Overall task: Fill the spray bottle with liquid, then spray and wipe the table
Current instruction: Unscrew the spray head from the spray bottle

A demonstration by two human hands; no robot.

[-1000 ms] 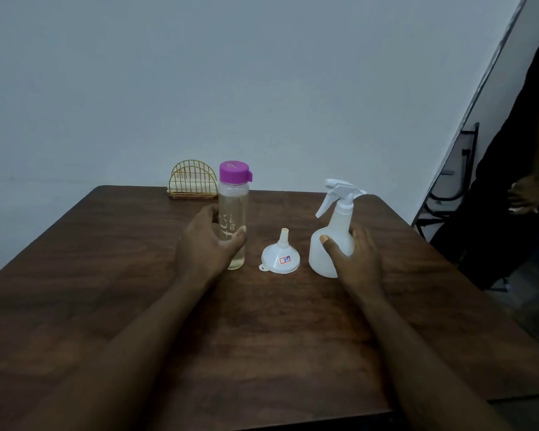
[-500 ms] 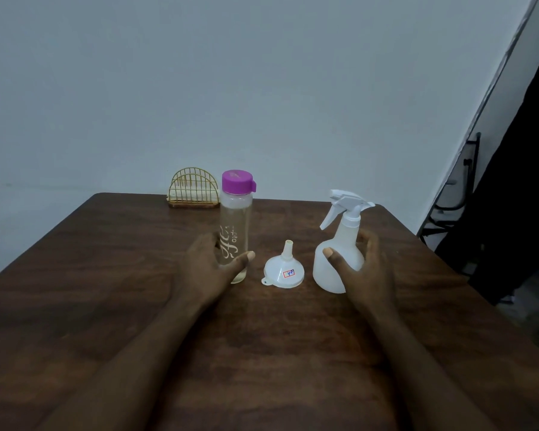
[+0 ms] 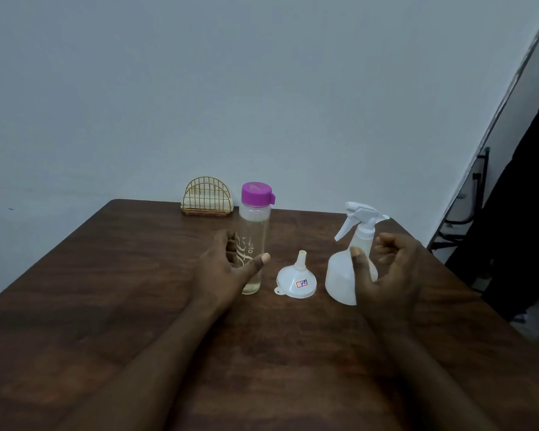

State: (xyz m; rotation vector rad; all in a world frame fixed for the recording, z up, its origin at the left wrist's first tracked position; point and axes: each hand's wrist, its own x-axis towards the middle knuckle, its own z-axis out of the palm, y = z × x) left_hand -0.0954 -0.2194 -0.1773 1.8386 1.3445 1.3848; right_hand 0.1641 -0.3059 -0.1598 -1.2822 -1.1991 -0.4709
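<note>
A clear bottle (image 3: 255, 231) with a purple cap stands upright on the brown table (image 3: 112, 275), holding pale liquid. My left hand (image 3: 221, 272) hovers just in front of it, fingers apart, not gripping. A white funnel (image 3: 297, 279) lies mouth-down between the two bottles, spout up. The white spray bottle (image 3: 344, 269) stands to the right with its trigger head on. Beside it, my right hand (image 3: 386, 272) is cupped, thumb in front of the body and fingers spread behind, not closed on it.
A gold wire napkin holder (image 3: 206, 197) with napkins sits at the table's far edge against the wall. A dark-clothed person (image 3: 523, 213) and a black chair (image 3: 467, 200) stand off the table's right side.
Both hands have loosened and drawn back slightly from the bottles they were holding a second ago. The person at right has moved further out of view.
</note>
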